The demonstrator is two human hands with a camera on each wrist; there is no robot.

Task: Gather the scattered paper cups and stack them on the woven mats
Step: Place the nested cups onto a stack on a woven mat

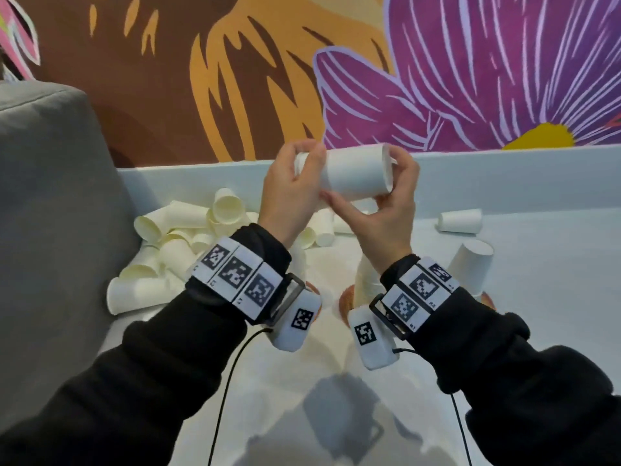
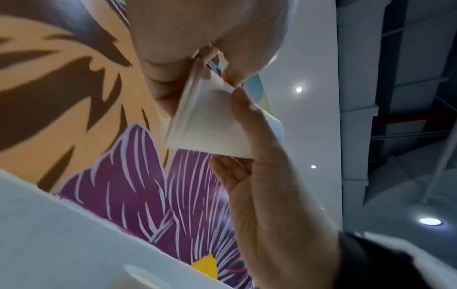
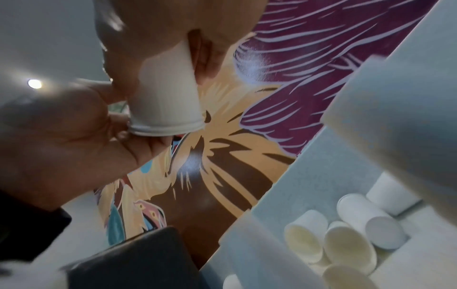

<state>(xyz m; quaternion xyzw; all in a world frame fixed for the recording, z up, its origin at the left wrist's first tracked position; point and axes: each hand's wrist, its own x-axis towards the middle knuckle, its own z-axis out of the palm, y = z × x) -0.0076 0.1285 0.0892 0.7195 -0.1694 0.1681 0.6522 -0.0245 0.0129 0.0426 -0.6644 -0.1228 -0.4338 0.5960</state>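
Lying sideways between both hands, paper cup (image 1: 356, 173), rim rightward.

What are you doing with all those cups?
Both hands hold white paper cups sideways in the air: the left hand grips the narrow end of the held cups, the right hand the wide rim end. More loose cups lie scattered on the table. A stack already stands below the hands.
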